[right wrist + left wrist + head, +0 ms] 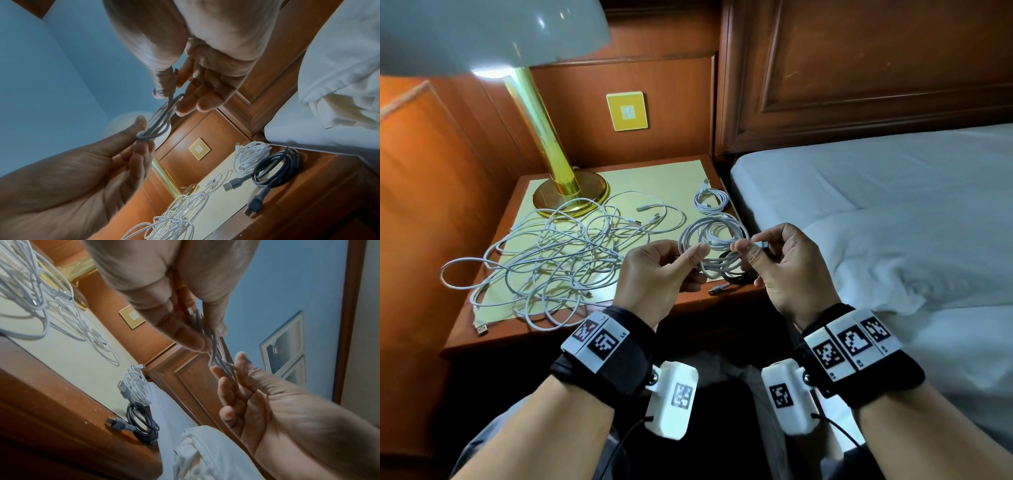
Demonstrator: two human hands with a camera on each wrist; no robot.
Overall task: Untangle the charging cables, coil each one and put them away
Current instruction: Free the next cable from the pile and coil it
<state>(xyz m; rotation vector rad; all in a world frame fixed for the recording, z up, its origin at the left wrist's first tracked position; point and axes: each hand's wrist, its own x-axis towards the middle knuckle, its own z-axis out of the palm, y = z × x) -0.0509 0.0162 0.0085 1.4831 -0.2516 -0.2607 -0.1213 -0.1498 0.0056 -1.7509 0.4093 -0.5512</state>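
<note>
Coiling step: both hands pinch a white cable coil (714, 240) above the bench (688, 301).
Left hand (654, 274) pinches the coil at 9 o'clock, right hand (777, 263) its plug end at 3; tucking that end in likely follows.

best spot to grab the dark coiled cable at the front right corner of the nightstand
Take the dark coiled cable across its bundled loops, coming from above on the bed side. It lies flat, and its plug ends trail loose toward the front edge, so pinching several strands at once should keep the coil together.

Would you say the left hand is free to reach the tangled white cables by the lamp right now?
Probably not yet. The tangle lies open with nothing over it, but the left hand pinches the white coil that the right hand also holds.
</note>
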